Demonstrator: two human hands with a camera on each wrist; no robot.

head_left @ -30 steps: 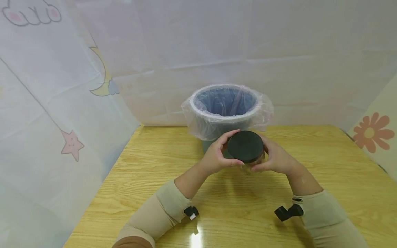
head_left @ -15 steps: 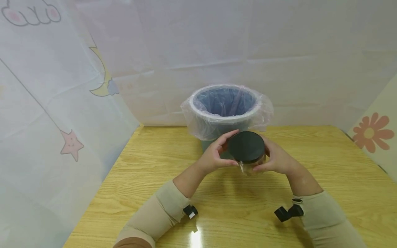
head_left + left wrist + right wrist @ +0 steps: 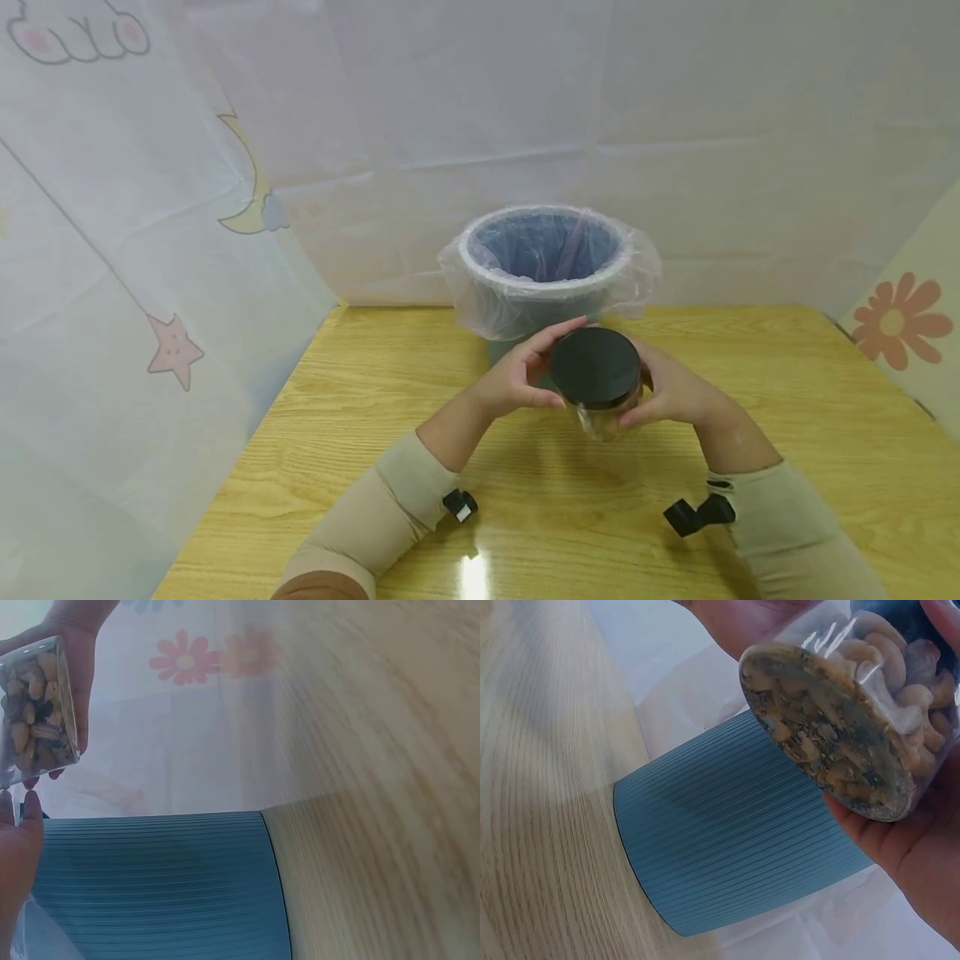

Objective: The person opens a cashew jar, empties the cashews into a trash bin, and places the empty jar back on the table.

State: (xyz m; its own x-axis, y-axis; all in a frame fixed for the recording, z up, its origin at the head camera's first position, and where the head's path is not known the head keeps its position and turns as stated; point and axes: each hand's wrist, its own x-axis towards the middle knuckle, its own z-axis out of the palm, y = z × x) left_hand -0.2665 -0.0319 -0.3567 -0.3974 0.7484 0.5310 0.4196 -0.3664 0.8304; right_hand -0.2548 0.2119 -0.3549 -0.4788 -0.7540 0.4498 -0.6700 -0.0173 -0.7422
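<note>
A clear jar (image 3: 600,422) with a wide black lid (image 3: 596,367) is held up over the table, tilted, in front of the bin. Pale, curved cashew nuts (image 3: 907,667) show through its wall. Dark and greenish specks cover the nuts seen through the jar's base (image 3: 817,735). My right hand (image 3: 675,387) grips the jar from the right, thumb low on the wall. From the left, my left hand (image 3: 517,375) curves about it, fingers reaching behind the lid and thumb beside the wall. In the left wrist view, left fingertips (image 3: 30,806) lie right at the jar's edge.
Just behind the jar stands a ribbed blue-grey bin (image 3: 735,825), lined with a thin clear bag (image 3: 480,308) folded over its pale rim. The wood-grain table (image 3: 375,400) runs back to a pale printed cloth (image 3: 480,108). Small black devices (image 3: 699,515) sit on both sleeves.
The jar has come slightly lower and closer, and more of its wall shows below the lid. My left thumb has slid left off the lid's front edge. The bin stays put.
</note>
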